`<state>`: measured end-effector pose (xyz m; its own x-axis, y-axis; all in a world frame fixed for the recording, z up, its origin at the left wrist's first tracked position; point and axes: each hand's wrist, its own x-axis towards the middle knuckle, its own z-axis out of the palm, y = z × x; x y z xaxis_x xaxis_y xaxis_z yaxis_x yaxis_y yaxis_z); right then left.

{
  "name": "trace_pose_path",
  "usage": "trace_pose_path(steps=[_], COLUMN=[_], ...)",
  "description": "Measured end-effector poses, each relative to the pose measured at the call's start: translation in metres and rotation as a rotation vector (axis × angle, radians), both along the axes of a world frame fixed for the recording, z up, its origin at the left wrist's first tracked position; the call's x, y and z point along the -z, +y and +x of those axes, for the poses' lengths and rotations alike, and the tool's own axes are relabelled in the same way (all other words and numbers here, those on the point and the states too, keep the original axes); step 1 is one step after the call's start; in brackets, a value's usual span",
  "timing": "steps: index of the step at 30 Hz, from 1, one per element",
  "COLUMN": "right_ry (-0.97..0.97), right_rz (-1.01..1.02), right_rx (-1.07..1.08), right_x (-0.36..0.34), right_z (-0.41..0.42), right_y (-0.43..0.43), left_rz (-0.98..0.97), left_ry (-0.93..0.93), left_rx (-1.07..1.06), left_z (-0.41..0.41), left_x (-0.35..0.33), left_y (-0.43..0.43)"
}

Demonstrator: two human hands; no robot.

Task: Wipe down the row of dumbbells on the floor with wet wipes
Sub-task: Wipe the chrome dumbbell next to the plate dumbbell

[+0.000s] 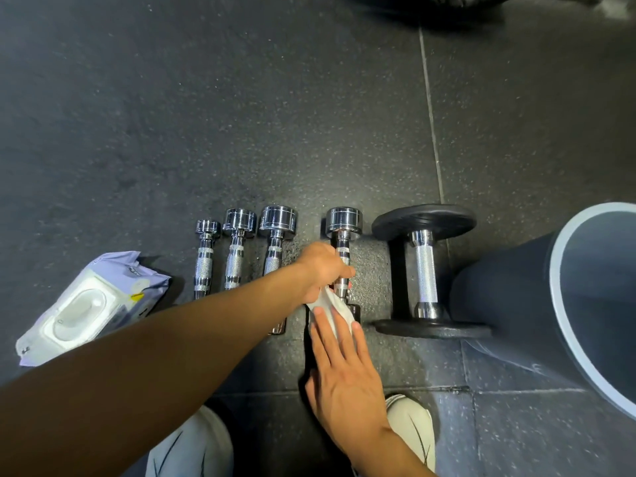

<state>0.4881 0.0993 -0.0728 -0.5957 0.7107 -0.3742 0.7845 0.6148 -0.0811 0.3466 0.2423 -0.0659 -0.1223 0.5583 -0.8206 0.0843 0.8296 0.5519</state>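
Note:
Several chrome dumbbells lie in a row on the dark rubber floor, growing in size to the right. My left hand (323,270) grips the handle of the fourth chrome dumbbell (344,223). A white wet wipe (332,306) covers that dumbbell's near head, and my right hand (344,370) presses on it with straight fingers. The near head is hidden under the wipe and fingers. A larger dumbbell with black plates (425,266) lies to the right. My left forearm crosses over the third chrome dumbbell (277,232).
A pack of wet wipes (89,304) with a white flip lid lies on the floor at the left. A dark round bin (564,304) with a pale rim stands at the right, close to the black-plate dumbbell. My pale shoes (411,428) are at the bottom.

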Motion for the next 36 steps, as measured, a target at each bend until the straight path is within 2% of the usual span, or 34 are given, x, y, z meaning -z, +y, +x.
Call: trace_pose_path(steps=[3, 8, 11, 14, 18, 24, 27, 31, 36], right_ry=[0.037, 0.168, 0.226, 0.301, 0.358, 0.313, 0.269, 0.272, 0.294], right_rz=[0.029, 0.05, 0.046, 0.014, -0.028, -0.007, 0.017, 0.03, -0.014], right_rx=[0.006, -0.021, -0.058, 0.007, 0.084, 0.124, 0.116, 0.081, 0.108], right_x=[0.001, 0.002, 0.003, 0.004, 0.001, 0.001, 0.002, 0.0, -0.002], right_z=[-0.001, -0.003, -0.002, 0.004, 0.012, 0.002, -0.004, 0.007, 0.02], right_y=[-0.001, -0.005, -0.004, -0.004, -0.004, 0.012, 0.022, 0.003, -0.007], left_rz=[0.027, 0.062, 0.042, 0.009, -0.017, -0.008, -0.017, 0.023, 0.032], left_ry=[0.076, 0.352, 0.43, 0.478, 0.308, 0.05, -0.001, -0.01, -0.13], left_rx=[0.018, 0.182, 0.223, 0.191, 0.061, -0.088, -0.161, -0.107, -0.114], left_z=[0.001, -0.001, -0.002, 0.0, -0.001, -0.002, -0.009, -0.01, -0.013], left_x=[0.001, -0.001, 0.0, 0.002, 0.005, -0.004, -0.004, 0.006, 0.007], left_y=[-0.001, -0.008, -0.015, -0.019, -0.019, -0.019, -0.018, -0.017, -0.017])
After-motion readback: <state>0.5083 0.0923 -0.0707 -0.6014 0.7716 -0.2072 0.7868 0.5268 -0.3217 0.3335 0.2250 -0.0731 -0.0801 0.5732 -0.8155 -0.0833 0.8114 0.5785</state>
